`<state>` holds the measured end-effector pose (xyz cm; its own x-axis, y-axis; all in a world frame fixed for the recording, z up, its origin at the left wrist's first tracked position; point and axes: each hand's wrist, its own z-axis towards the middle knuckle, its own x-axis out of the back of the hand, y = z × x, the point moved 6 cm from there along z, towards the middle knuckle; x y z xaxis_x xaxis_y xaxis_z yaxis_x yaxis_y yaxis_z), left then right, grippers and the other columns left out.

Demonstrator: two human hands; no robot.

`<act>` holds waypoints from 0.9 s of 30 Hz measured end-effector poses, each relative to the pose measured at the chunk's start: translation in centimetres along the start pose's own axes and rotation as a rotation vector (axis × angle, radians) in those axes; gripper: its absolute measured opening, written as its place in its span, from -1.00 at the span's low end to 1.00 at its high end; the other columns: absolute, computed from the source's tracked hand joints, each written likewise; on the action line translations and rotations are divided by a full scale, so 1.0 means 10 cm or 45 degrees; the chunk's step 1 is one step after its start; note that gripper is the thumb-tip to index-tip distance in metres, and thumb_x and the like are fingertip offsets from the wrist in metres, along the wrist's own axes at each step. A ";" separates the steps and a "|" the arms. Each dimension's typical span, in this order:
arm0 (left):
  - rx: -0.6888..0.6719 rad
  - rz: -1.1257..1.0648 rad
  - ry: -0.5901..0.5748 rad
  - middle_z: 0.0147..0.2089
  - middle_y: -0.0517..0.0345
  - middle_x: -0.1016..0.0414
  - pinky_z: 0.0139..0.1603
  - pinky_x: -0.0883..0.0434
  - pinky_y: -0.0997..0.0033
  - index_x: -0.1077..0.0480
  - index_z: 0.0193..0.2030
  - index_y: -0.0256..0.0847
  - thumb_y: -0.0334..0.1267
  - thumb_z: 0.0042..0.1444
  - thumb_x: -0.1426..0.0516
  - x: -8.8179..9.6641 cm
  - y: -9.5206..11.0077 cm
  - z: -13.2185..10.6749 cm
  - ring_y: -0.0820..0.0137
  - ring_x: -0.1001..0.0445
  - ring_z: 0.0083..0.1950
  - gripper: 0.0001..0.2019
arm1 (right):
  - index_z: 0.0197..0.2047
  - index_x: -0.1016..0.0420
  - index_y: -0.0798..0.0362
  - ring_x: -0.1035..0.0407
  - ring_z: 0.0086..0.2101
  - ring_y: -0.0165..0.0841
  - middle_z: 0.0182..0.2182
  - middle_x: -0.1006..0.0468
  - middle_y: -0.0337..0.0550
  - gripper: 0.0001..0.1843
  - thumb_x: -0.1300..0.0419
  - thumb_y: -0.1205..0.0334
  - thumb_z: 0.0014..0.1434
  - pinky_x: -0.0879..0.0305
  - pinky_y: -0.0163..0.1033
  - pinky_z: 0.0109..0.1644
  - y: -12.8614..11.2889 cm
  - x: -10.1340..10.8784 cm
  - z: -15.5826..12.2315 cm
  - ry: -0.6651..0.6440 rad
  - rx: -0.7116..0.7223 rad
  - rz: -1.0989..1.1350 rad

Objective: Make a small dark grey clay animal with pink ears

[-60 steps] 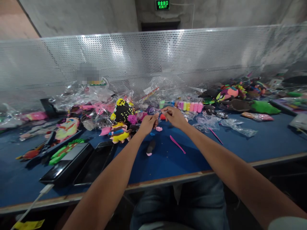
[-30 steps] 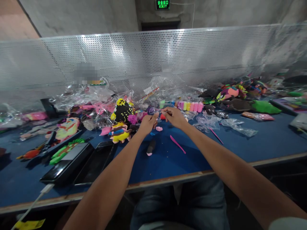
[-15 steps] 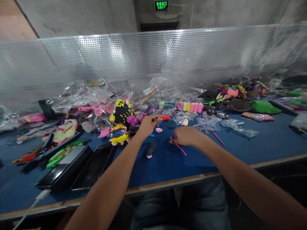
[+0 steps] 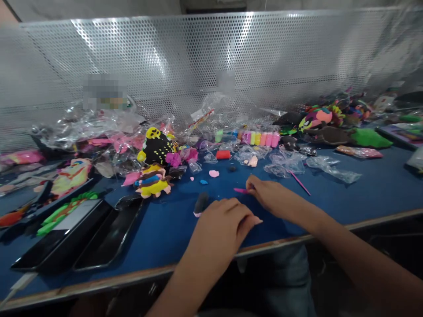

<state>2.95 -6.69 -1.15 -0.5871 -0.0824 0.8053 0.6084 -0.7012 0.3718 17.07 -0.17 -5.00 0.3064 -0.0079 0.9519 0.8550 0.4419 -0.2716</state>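
Observation:
My right hand (image 4: 272,197) rests on the blue table (image 4: 330,198) with its fingers closed on a thin pink modelling tool (image 4: 240,190), whose tip points left. Closer to the front edge, my left hand (image 4: 223,225) lies palm down with its fingers flat and together; nothing shows in it. Just beyond its fingertips is a short black clay roll with a pink end (image 4: 200,204). Farther back lie a pink clay blob (image 4: 214,173), a small blue bit (image 4: 204,181), a black dot (image 4: 232,168) and a red clay block (image 4: 223,154).
Clay figures, one black with yellow dots (image 4: 155,147) and one yellow (image 4: 152,185), stand at the left. Coloured clay packs (image 4: 259,138), crumpled plastic bags (image 4: 284,165) and another pink tool (image 4: 299,181) lie behind. Two dark flat devices (image 4: 76,233) sit at front left. A perforated metal screen (image 4: 211,57) closes the back.
Both hands have drawn back from the clay pile. The right hand took up the pink tool; the left hand came down flat near the front edge. The camera tilted down.

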 end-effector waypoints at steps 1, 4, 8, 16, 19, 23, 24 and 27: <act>-0.017 0.050 -0.017 -0.28 0.15 -0.58 -0.22 -0.45 0.28 -0.52 -0.27 -0.10 -0.18 0.28 -0.12 -0.11 0.00 -0.06 0.31 -0.53 -0.25 -0.84 | -0.01 -0.31 0.09 -0.48 -0.40 -0.27 -0.40 -0.57 -0.14 -0.79 0.06 0.36 0.35 -0.17 -0.26 -0.35 0.02 0.02 -0.04 0.055 -0.017 0.041; 0.009 0.152 -0.085 -0.20 0.14 -0.57 -0.18 -0.46 0.24 -0.53 -0.13 -0.09 -0.26 0.22 -0.19 -0.33 -0.09 -0.16 0.28 -0.51 -0.19 -0.88 | -0.02 -0.32 0.00 -0.48 -0.38 -0.29 -0.35 -0.58 -0.18 -0.81 0.05 0.25 0.38 -0.23 -0.27 -0.33 0.05 0.08 -0.20 0.198 -0.043 0.140; 0.056 0.193 -0.093 -0.07 0.10 -0.56 -0.09 -0.46 0.15 -0.44 0.10 -0.10 -0.25 0.22 -0.19 -0.36 -0.15 -0.25 0.23 -0.48 -0.09 -0.69 | -0.05 -0.44 -0.09 -0.51 -0.28 -0.30 -0.19 -0.58 -0.15 -0.80 0.00 0.19 0.38 -0.35 -0.24 -0.22 0.01 0.13 -0.46 0.296 0.005 0.172; 0.144 0.145 0.114 -0.13 0.16 -0.57 -0.12 -0.46 0.18 -0.40 -0.05 -0.10 -0.34 0.23 -0.14 -0.21 -0.15 -0.49 0.25 -0.47 -0.11 -0.84 | 0.16 -0.43 -0.16 -0.43 -0.45 -0.41 -0.30 -0.52 -0.13 -0.63 0.06 0.24 0.42 -0.35 -0.34 -0.41 -0.29 0.02 -0.95 0.441 0.219 0.139; 0.130 0.125 0.105 -0.17 0.16 -0.56 -0.12 -0.46 0.18 -0.42 -0.18 -0.10 -0.33 0.24 -0.12 -0.20 -0.14 -0.50 0.27 -0.46 -0.15 -0.93 | 0.14 -0.47 -0.11 -0.43 -0.46 -0.43 -0.32 -0.53 -0.13 -0.63 0.07 0.26 0.42 -0.31 -0.34 -0.45 -0.37 -0.05 -0.99 0.505 0.260 0.017; 0.137 0.109 0.095 -0.19 0.15 -0.54 -0.11 -0.46 0.17 -0.42 -0.22 -0.11 -0.34 0.25 -0.11 -0.20 -0.15 -0.49 0.28 -0.45 -0.17 -0.93 | 0.08 -0.53 -0.03 -0.37 -0.54 -0.46 -0.36 -0.53 -0.13 -0.63 0.04 0.32 0.39 -0.20 -0.35 -0.54 -0.44 -0.10 -0.98 0.555 0.308 -0.202; 0.137 0.108 0.094 -0.19 0.15 -0.54 -0.11 -0.46 0.17 -0.42 -0.22 -0.12 -0.34 0.26 -0.10 -0.20 -0.15 -0.49 0.29 -0.45 -0.17 -0.92 | 0.09 -0.53 -0.02 -0.37 -0.54 -0.46 -0.36 -0.52 -0.13 -0.63 0.03 0.33 0.38 -0.19 -0.35 -0.54 -0.45 -0.11 -0.98 0.548 0.320 -0.241; 0.130 0.106 0.097 -0.20 0.13 -0.54 -0.12 -0.46 0.18 -0.42 -0.22 -0.13 -0.33 0.27 -0.09 -0.20 -0.14 -0.50 0.28 -0.44 -0.17 -0.91 | 0.14 -0.50 -0.01 -0.36 -0.54 -0.45 -0.34 -0.50 -0.11 -0.60 0.01 0.35 0.34 -0.18 -0.35 -0.55 -0.46 -0.11 -0.96 0.480 0.321 -0.322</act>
<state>0.61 -9.07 -5.64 -0.5686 -0.1934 0.7996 0.7056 -0.6143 0.3532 16.84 -10.84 -6.21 0.2727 -0.4448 0.8531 0.8085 0.5866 0.0474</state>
